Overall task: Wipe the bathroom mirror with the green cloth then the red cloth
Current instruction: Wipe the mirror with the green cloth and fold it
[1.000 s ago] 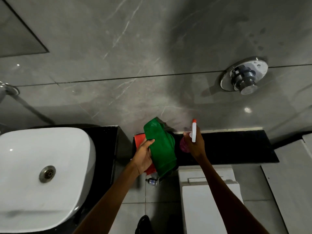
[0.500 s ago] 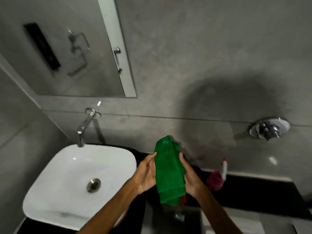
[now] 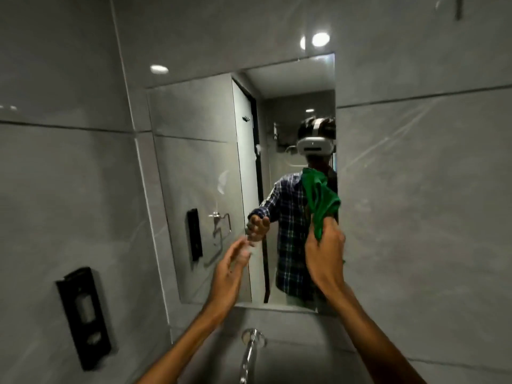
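Although the right hand (image 3: 324, 252) is seen mostly from the back, its fingers are plainly clenched around the lower end of the green cloth (image 3: 320, 199), whose bunched upper part rises in front of the right edge of the mirror (image 3: 199, 173); whether the cloth touches the glass cannot be told. Blur smears the left hand (image 3: 230, 268), which hangs free with fingers spread and loose, grasping nothing, just before the lower middle of the mirror. Both forearms run off the bottom edge. A chrome tap (image 3: 250, 353) below the mirror is cut off at the bottom. Grey marbled tiles cover the walls, and a black wall fixture (image 3: 83, 317) sits on the left wall. The red cloth does not show.
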